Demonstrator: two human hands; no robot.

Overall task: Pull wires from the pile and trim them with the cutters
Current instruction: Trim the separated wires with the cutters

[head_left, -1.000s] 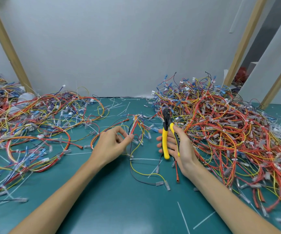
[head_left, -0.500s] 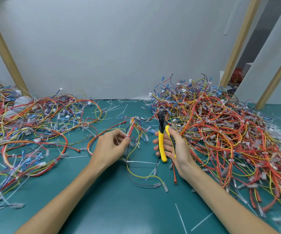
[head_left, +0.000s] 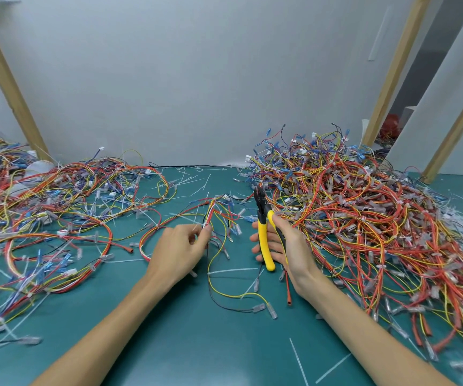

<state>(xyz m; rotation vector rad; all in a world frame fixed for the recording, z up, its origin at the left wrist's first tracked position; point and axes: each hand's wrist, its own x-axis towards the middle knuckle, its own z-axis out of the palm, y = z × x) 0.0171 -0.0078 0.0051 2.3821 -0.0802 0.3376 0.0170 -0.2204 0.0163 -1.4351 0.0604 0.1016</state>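
The left hand pinched a light, limp wire harness near its tie; the right hand gripped yellow-handled cutters.

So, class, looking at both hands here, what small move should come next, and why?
Probably bring the cutters in the right hand across to the wire bundle that the left hand pinches: their tip points up, apart from it.

Left hand in a pinch, right hand in a grip
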